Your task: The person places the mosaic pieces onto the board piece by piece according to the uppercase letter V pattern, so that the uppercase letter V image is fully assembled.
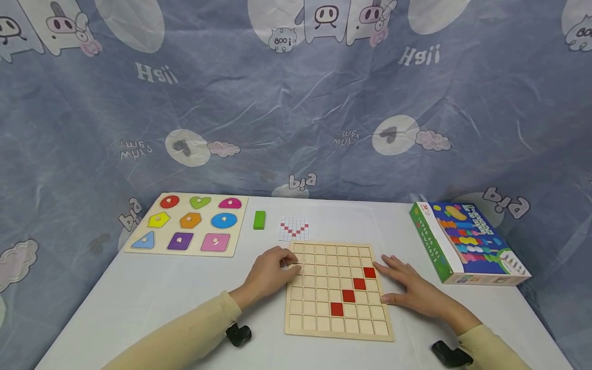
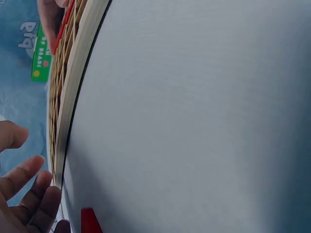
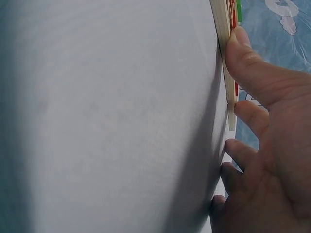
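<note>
A wooden grid board [image 1: 324,336] lies on the table with several red square tiles [image 1: 348,296] in a diagonal on its right half. At the board's left edge, my left hand [image 1: 270,270] has bent fingers, and a gap shows between thumb and forefinger [image 2: 29,167] in the left wrist view. A red piece [image 2: 91,222] shows on the white surface near that hand's fingers there; the head view does not show it. Along the opposite edge my right hand [image 1: 413,290] is spread, its thumb [image 3: 243,56] touching the board's side.
Behind the board lies a small grid card [image 1: 294,228] with a red V pattern, beside a green block [image 1: 259,220]. A shape puzzle board [image 1: 185,249] sits at the back left, a bead-set box [image 1: 472,241] at the right. A printed cloth [image 1: 296,113] hangs behind.
</note>
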`<action>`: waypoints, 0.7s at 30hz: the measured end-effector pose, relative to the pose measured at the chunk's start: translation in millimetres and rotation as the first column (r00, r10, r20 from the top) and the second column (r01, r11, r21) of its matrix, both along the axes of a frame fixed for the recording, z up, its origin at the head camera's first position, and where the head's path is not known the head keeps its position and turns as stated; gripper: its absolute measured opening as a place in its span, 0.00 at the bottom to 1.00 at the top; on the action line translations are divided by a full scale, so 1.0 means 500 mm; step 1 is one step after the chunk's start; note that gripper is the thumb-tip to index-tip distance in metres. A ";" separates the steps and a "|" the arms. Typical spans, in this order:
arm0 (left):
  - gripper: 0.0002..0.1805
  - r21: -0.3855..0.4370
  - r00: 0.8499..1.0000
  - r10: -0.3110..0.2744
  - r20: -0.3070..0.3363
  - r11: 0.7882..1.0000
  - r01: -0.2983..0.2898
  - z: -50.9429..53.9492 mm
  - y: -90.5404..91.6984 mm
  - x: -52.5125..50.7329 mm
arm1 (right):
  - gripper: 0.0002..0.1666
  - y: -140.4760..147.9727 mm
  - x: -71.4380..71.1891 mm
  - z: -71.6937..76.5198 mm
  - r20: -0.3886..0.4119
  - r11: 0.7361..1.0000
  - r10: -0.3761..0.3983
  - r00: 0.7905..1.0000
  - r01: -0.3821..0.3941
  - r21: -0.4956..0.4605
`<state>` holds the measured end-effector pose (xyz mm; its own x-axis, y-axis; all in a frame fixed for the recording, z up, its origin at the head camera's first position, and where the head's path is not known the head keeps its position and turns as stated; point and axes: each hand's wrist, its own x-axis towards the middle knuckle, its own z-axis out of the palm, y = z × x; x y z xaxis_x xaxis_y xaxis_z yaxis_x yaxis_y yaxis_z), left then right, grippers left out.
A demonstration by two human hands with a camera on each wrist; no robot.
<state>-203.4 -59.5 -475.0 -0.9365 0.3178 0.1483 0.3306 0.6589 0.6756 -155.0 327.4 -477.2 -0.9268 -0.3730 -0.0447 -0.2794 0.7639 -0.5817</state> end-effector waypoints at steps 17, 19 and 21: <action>0.05 0.000 0.996 0.074 0.043 0.997 -0.074 -0.012 -0.088 0.010 | 0.49 0.005 -0.003 -0.004 0.005 1.000 0.003 1.000 -0.002 -0.010; 0.06 0.003 0.995 0.087 0.056 0.996 -0.087 -0.011 -0.101 0.013 | 0.49 0.004 -0.002 -0.003 0.006 1.000 0.006 1.000 -0.005 -0.016; 0.07 0.000 0.993 0.100 0.060 0.995 -0.100 -0.012 -0.115 0.016 | 0.49 0.003 -0.002 -0.002 0.007 1.000 0.009 1.000 -0.008 -0.020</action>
<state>-195.5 -117.1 -481.1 -0.9707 0.2218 0.0921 0.2223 0.6844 0.6944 -155.8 329.1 -478.3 -0.9232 -0.3817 -0.0436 -0.2816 0.7495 -0.5991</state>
